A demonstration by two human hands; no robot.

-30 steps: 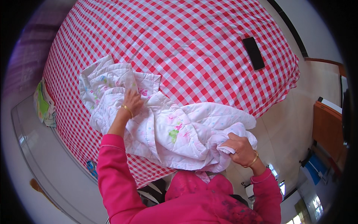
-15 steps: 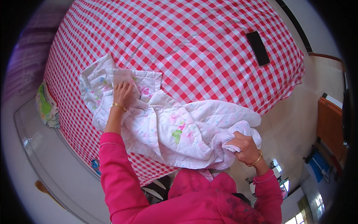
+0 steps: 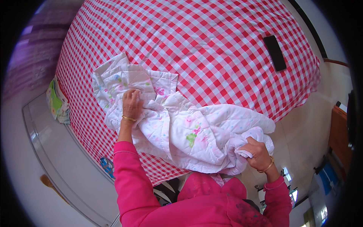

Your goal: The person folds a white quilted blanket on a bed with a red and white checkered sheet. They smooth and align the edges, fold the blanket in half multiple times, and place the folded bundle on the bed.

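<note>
A white quilted blanket (image 3: 189, 128) with small pastel flower prints lies bunched on a bed covered by a red-and-white checked sheet (image 3: 196, 41). My left hand (image 3: 131, 104) rests on the blanket's left part, fingers curled into the fabric near a flattened corner. My right hand (image 3: 257, 153) grips a bunched edge of the blanket at the bed's near right side. Both arms wear pink sleeves, and each wrist has a gold bangle.
A black flat rectangular device (image 3: 275, 53) lies on the sheet at the far right. Green and white cloth (image 3: 56, 102) hangs by the bed's left edge. A pale floor surrounds the bed, with wooden furniture (image 3: 340, 136) at the right.
My left hand has slid up and left over the blanket, spreading its left part flatter. My right hand keeps its grip on the bunched edge.
</note>
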